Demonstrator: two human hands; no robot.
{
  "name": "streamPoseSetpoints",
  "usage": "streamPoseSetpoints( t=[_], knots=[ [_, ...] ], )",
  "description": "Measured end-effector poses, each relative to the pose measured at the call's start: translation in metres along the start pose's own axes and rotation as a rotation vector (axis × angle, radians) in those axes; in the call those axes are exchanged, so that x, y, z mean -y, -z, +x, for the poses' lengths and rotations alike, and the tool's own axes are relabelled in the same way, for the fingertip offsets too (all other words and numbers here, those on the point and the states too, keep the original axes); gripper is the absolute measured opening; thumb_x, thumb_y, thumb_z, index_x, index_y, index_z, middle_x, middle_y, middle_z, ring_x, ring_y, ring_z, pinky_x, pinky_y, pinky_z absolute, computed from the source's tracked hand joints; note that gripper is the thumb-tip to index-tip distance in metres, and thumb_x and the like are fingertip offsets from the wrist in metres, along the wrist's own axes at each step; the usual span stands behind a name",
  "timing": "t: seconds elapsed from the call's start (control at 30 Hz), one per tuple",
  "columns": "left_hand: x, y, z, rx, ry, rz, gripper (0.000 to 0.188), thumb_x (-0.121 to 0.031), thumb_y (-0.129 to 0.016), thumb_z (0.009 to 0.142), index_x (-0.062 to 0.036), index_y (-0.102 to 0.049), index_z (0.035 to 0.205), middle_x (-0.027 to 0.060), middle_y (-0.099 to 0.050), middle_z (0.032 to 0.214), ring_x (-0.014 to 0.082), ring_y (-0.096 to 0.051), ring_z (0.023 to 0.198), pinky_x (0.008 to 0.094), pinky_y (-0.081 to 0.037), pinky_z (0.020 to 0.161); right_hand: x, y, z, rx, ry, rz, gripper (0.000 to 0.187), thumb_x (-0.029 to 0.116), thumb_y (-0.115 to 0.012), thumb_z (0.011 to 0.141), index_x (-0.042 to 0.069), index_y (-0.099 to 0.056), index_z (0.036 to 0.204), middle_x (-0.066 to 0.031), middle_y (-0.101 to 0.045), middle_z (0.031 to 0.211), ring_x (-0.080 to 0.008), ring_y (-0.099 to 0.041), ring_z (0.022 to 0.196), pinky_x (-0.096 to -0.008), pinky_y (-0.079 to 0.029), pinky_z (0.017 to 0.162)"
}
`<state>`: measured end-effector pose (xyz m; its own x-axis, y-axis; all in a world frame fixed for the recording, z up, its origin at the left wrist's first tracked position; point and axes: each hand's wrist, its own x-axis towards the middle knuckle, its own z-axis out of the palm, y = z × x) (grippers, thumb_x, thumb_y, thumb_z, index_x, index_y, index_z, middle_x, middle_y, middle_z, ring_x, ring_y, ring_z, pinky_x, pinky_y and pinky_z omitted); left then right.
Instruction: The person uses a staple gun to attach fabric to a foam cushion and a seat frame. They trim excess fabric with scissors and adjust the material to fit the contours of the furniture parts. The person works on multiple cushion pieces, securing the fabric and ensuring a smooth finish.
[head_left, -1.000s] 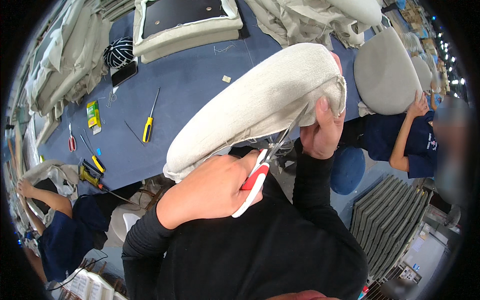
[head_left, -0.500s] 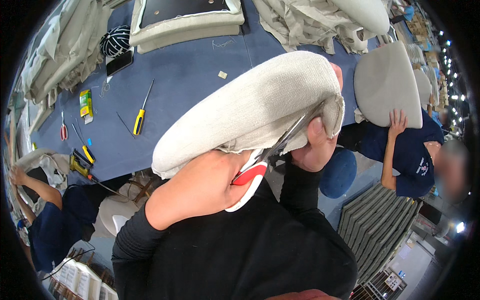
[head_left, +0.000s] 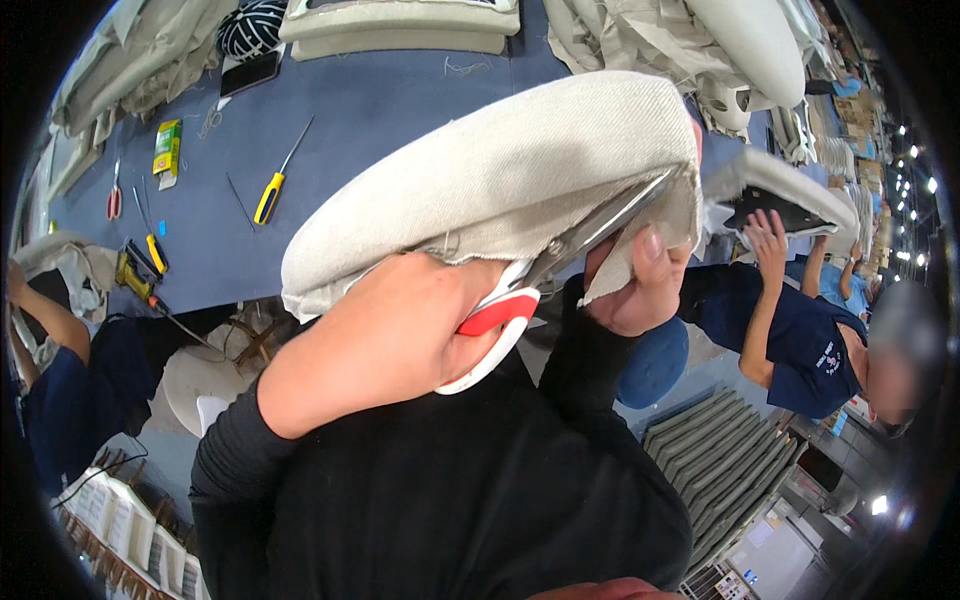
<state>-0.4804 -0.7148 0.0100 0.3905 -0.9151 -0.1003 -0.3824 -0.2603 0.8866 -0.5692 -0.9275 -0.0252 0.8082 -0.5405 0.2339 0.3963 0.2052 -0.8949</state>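
A beige, cloth-covered seat cushion (head_left: 490, 165) is held up in front of me, tilted, its loose cloth edge facing me. Wrapped round red-and-white handles, my left hand (head_left: 375, 330) grips a pair of scissors (head_left: 570, 243). The blades lie along the cushion's underside, pointing up to the right into the cloth. My right hand (head_left: 640, 285) holds the cushion's right end; its thumb presses a partly cut flap of cloth (head_left: 672, 215) beside the blade tips. Some right-hand fingers are hidden behind the cushion.
On the blue table (head_left: 350, 130) lie a yellow-handled screwdriver (head_left: 272, 192), a phone (head_left: 250, 73), red-handled pliers (head_left: 114, 195) and a yellow-green box (head_left: 167, 150). Cloth piles (head_left: 650, 50) line the far side. Co-workers stand left and right; the right one handles a seat panel (head_left: 785, 190).
The scissor blades lie further along the cloth, and the flap by my right thumb hangs looser. The view has shifted. At right, the co-worker's panel has tipped over, showing its dark underside.
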Motion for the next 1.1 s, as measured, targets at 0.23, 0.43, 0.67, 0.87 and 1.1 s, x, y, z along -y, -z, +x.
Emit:
streamPoseSetpoints(
  t=[0.23, 0.43, 0.67, 0.87, 1.1],
  knots=[
    [-0.004, 0.016, 0.000, 0.034, 0.014, -0.008, 0.033, -0.025, -0.071, 0.100, 0.0068, -0.062, 0.098, 0.0289, -0.068, 0.076, 0.0509, -0.068, 0.078, 0.0555, -0.054, 0.073, -0.006, 0.000, 0.013, 0.029, 0.038, 0.070, 0.065, 0.021, -0.072, 0.086, -0.016, -0.064, 0.140, -0.0238, -0.026, 0.176, -0.0385, -0.045, 0.154, -0.0450, -0.041, 0.126],
    [0.004, 0.019, -0.003, 0.043, -0.013, -0.007, 0.034, -0.027, -0.068, 0.104, 0.0075, -0.063, 0.103, 0.0295, -0.068, 0.076, 0.0512, -0.068, 0.078, 0.0559, -0.053, 0.073, -0.013, -0.003, 0.017, 0.018, 0.065, 0.178, 0.080, 0.022, -0.065, 0.096, -0.006, -0.036, 0.165, -0.0240, -0.060, 0.150, -0.0329, -0.065, 0.132, -0.0443, -0.053, 0.109],
    [-0.009, 0.037, 0.001, 0.059, 0.000, -0.066, 0.034, -0.025, -0.068, 0.103, 0.0082, -0.065, 0.105, 0.0308, -0.070, 0.080, 0.0510, -0.070, 0.081, 0.0547, -0.053, 0.075, -0.014, 0.012, 0.013, -0.048, 0.059, 0.192, 0.068, 0.020, -0.062, 0.100, -0.006, -0.043, 0.159, -0.0230, -0.063, 0.145, -0.0334, -0.066, 0.129, -0.0457, -0.055, 0.107],
    [-0.009, 0.032, -0.005, 0.036, -0.044, -0.064, 0.033, -0.024, -0.068, 0.102, 0.0087, -0.067, 0.105, 0.0317, -0.070, 0.084, 0.0505, -0.070, 0.082, 0.0539, -0.054, 0.077, -0.014, 0.015, 0.013, -0.060, 0.052, 0.169, 0.058, 0.019, -0.060, 0.103, -0.006, -0.049, 0.154, -0.0221, -0.067, 0.141, -0.0339, -0.068, 0.127, -0.0468, -0.057, 0.104],
    [-0.004, 0.034, 0.007, 0.132, -0.052, -0.110, 0.033, -0.026, -0.072, 0.099, 0.0064, -0.069, 0.094, 0.0282, -0.069, 0.082, 0.0498, -0.068, 0.082, 0.0524, -0.052, 0.076, -0.014, 0.002, 0.014, -0.008, 0.119, 0.093, 0.066, 0.018, -0.063, 0.099, -0.007, -0.045, 0.157, -0.0250, -0.064, 0.145, -0.0380, -0.065, 0.133, -0.0517, -0.049, 0.117]
  ],
)
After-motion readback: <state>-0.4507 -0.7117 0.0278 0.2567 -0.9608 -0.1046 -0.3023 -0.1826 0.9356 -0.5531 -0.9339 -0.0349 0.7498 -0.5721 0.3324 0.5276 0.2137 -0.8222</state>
